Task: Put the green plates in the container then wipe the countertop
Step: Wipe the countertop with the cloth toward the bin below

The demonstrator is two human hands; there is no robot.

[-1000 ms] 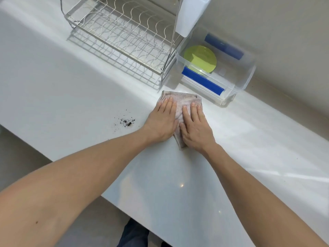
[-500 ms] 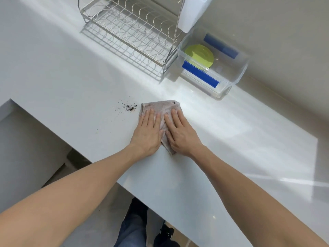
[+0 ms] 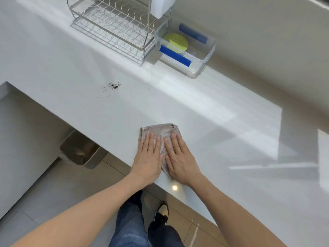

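A folded grey-pink cloth [image 3: 160, 130] lies on the white countertop [image 3: 204, 111] close to its front edge. My left hand [image 3: 147, 157] and my right hand [image 3: 179, 157] press flat on the cloth side by side, fingers stretched out. A small patch of dark crumbs [image 3: 113, 85] sits on the counter, up and to the left of the cloth. The green plates [image 3: 176, 42] lie inside a clear plastic container [image 3: 207, 57] with blue handles at the back of the counter.
A wire dish rack [image 3: 114, 24] stands left of the container, with a white holder [image 3: 161, 6] hanging on its side. Below the counter edge a grey bin [image 3: 83, 152] stands on the tiled floor. The wall rises behind the counter.
Both hands have slid the cloth back from near the container toward the front edge of the counter. The crumbs stay where they were.
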